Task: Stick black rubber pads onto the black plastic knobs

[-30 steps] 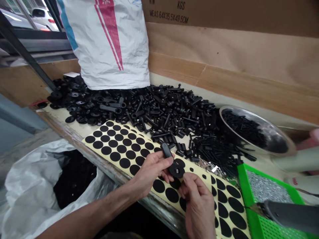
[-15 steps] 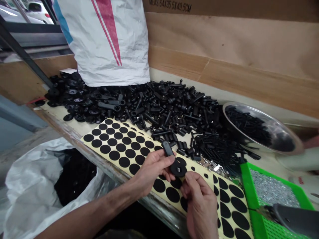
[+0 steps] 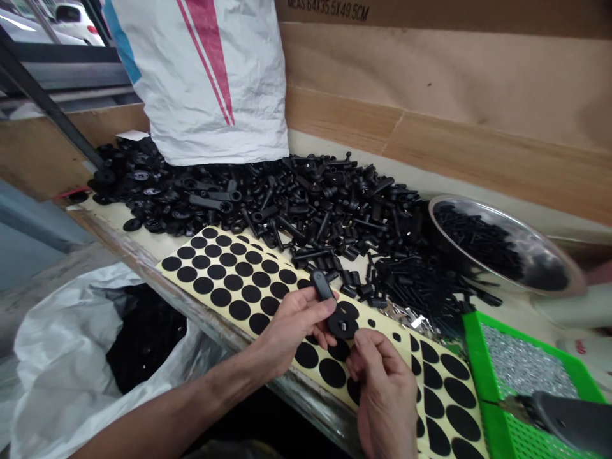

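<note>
A pale surface with a worn front edge runs from the left of the frame toward the lower right, bearing a broad heap of black parts across its middle. Cream sheets with black discs lie along the front edge, with shiny metal pieces just behind them. At the right stand a steel bowl and, nearer, a green basket.

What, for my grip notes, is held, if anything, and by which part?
Left hand: black handle, by its middle, near the disc; right hand: cannot tell.
</note>
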`<act>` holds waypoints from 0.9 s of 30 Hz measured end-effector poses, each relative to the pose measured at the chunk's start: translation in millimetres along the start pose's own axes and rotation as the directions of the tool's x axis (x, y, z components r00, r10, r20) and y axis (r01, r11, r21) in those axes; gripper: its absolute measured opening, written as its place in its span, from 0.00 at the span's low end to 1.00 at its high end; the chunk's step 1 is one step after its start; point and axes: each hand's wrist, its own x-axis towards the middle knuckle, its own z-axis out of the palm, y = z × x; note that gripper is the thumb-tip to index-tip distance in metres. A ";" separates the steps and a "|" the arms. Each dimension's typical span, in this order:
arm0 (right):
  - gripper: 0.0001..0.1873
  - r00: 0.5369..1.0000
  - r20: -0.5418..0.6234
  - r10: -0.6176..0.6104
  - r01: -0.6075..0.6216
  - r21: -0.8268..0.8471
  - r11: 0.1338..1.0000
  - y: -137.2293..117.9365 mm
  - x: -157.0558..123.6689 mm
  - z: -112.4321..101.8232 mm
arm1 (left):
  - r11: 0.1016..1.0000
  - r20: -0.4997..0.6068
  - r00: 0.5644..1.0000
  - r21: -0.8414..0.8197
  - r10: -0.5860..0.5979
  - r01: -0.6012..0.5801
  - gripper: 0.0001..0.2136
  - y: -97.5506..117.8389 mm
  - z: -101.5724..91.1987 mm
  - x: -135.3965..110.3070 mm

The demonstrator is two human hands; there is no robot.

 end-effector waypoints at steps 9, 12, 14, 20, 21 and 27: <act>0.18 1.000 0.004 0.021 -0.021 -0.002 1.000 -2.2 0.7 0.9 | 1.000 -0.013 1.000 0.016 -0.012 0.012 0.13 2.0 3.5 -0.3; 0.18 1.000 0.005 0.024 -0.024 0.015 1.000 -1.8 1.3 0.1 | 1.000 -0.016 1.000 0.019 -0.007 0.007 0.13 1.2 3.4 1.1; 0.17 1.000 0.009 0.028 -0.028 0.024 0.999 -1.5 1.7 0.0 | 1.000 -0.017 1.000 0.018 -0.006 0.007 0.13 0.0 2.9 1.6; 0.17 1.000 0.013 0.019 -0.019 0.023 1.000 -1.4 1.5 0.8 | 1.000 -0.025 1.000 0.007 -0.002 0.003 0.13 -1.6 2.6 1.4; 0.17 1.000 0.008 0.017 -0.017 0.018 1.000 -1.3 1.1 0.9 | 1.000 -0.026 1.000 0.004 -0.002 0.002 0.13 -1.6 2.7 1.6; 0.17 1.000 -0.020 0.000 0.000 -0.006 1.000 0.3 -1.0 1.9 | 1.000 -0.032 0.999 -0.007 0.011 -0.011 0.15 -1.5 2.5 2.8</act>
